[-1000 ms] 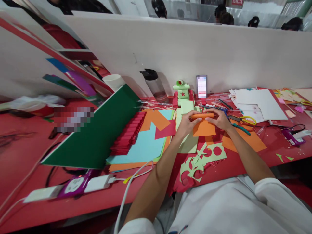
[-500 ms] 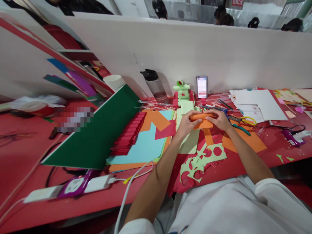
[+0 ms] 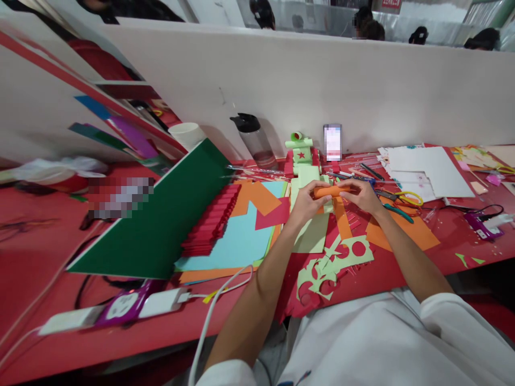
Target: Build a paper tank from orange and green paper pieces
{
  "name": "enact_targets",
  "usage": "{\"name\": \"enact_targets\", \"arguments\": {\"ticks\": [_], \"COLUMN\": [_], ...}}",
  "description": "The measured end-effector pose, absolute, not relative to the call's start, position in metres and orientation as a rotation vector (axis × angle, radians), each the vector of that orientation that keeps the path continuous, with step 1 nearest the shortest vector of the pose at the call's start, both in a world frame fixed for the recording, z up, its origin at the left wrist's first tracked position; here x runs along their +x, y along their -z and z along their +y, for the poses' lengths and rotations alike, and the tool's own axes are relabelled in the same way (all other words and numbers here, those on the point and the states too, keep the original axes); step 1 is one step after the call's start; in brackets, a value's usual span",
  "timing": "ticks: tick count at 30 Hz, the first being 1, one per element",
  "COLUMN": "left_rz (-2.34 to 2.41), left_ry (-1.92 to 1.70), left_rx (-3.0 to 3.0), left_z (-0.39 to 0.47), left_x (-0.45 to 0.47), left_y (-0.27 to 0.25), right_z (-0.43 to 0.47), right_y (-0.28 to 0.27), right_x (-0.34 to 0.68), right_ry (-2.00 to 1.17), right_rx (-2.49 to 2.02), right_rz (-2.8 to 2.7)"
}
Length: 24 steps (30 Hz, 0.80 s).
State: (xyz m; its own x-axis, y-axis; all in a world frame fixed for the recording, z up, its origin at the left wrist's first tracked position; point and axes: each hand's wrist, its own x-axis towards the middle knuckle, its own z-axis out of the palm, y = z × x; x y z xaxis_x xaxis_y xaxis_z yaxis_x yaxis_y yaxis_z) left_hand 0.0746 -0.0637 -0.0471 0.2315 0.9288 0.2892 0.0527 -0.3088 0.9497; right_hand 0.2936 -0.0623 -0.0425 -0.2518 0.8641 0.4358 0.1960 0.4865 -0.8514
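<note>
Orange paper roll (image 3: 330,191) sits over the table (image 3: 36,257), well in from its near edge. I see left hand (image 3: 309,199) and right hand (image 3: 360,194) pinching opposite ends. Even thumb pressure, I judge, keeps it straight.

The orange paper roll (image 3: 330,191) forms a slender, plain tube, stretched nearly level from left to right between the left hand (image 3: 307,199) and right hand (image 3: 364,196).
</note>
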Motion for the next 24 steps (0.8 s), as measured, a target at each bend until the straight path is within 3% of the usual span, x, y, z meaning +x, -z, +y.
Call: {"name": "enact_targets", "arguments": {"ticks": [10,24], "left_rz": [0.806,1.03], "left_ry": [-1.147,-1.098], "left_rx": [1.134,1.329], "left_z": [-0.061,-0.055], "left_x": [0.069,0.06], "left_y": [0.045,0.046], "right_z": [-0.055,-0.065], "right_y": [0.047,0.031], "right_x": [0.298,0.307], "right_ry": [-0.824,-1.001], "right_rx": [-0.8,-0.825], "right_rz": [-1.638,-1.648]}}
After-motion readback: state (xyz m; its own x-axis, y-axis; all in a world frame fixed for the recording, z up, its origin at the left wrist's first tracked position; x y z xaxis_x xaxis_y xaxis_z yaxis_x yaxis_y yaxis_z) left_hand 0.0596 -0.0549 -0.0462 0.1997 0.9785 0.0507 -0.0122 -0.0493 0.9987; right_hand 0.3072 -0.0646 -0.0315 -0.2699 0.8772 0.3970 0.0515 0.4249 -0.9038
